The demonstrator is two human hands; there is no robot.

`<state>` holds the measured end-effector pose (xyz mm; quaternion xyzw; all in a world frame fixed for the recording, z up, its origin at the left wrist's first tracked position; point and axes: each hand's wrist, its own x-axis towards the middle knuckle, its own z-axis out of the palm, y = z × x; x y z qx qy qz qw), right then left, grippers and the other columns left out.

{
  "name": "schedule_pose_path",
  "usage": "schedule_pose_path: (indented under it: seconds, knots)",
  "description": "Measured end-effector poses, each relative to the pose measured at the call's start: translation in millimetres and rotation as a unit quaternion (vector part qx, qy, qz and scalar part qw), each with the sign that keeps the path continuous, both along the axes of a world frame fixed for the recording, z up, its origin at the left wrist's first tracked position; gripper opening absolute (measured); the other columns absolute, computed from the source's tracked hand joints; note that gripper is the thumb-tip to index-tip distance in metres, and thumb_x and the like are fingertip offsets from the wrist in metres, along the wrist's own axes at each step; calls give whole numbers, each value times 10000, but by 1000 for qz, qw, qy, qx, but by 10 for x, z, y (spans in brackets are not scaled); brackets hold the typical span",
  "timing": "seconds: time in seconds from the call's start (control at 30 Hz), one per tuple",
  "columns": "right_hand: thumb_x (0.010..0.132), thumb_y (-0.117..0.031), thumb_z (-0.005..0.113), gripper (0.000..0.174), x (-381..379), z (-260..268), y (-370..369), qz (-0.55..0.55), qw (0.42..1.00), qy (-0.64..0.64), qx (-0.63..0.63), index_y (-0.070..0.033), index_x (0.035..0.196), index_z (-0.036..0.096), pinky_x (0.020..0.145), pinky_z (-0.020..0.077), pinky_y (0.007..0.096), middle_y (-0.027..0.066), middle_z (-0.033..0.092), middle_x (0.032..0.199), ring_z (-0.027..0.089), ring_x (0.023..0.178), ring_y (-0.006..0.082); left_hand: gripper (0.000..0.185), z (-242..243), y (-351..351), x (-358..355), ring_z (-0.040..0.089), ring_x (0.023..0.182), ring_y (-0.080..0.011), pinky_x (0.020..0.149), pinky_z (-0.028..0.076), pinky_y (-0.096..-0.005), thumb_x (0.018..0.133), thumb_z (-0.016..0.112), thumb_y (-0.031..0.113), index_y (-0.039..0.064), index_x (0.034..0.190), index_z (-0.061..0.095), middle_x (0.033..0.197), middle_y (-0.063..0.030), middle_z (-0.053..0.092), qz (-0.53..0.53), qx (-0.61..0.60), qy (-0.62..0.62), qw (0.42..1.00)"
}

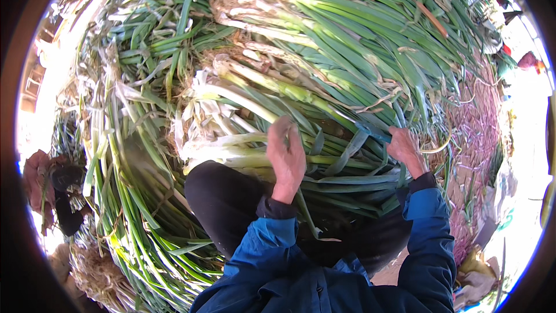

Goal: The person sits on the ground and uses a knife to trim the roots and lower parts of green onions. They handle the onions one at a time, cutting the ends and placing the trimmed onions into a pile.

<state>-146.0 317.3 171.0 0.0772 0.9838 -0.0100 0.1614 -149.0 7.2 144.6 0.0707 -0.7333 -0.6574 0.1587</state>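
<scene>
My left hand (286, 156) is closed around a pale, peeled leek stem (236, 98); the root end points up and to the left. My right hand (406, 145) grips the blue handle (372, 133) of a slim tool that looks like a small knife, its thin tip pointing up and left. Below my left hand, trimmed-looking white leeks (230, 154) lie side by side by my knee, their green leaves running right beneath both hands. Just above them are yellowish, unpeeled leek stems (269, 82) with dry outer skins.
A large heap of rooted leeks (330, 21) fills the area ahead. More long leeks (130, 182) lie to my left, near a root bundle (100, 269). At far left is a dark, partly visible figure (67, 195). Purplish, littered ground (475, 139) lies right.
</scene>
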Motion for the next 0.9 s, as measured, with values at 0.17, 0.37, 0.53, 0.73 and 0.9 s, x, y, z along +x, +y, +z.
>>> schedule_pose_path:
  seconds: [0.17,0.37,0.53,0.73,0.9]
  knots:
    - [762,-179,729,239,-80,-96,-111,17,998,34,-45,-40,946,665,766,529,520,217,696,901,664,897,437,278,-705,435,-534,572,796,-157,724,490,-299,939,664,148,-57,1114,597,948,-69,605,-95,305,-239,917]
    - [757,-173,719,258,-23,-74,-111,-16,987,98,-128,-36,969,669,768,515,530,228,693,919,654,897,445,279,-694,597,-1227,587,735,-222,683,517,-360,932,697,208,-20,1068,608,925,-94,597,-21,367,-342,865]
    - [731,-142,686,243,-3,-8,-104,14,982,104,-158,-18,939,660,747,501,537,231,683,881,645,867,458,310,-1000,451,-951,660,832,-278,742,575,-409,939,686,177,-8,1166,585,1048,-100,628,-58,437,-313,841]
    - [715,-148,702,263,49,108,-93,66,983,60,-157,-9,935,666,753,496,528,251,667,872,632,868,467,325,-747,351,-364,615,1087,-212,943,513,-367,958,641,68,38,1267,544,1199,-63,627,-130,504,-263,812]
    - [699,-108,664,325,41,71,-79,69,991,7,-111,-32,1013,708,796,521,516,260,683,909,652,889,459,367,-840,352,-354,616,1092,-208,960,503,-358,924,665,29,46,1273,554,1196,-52,632,-154,520,-235,807]
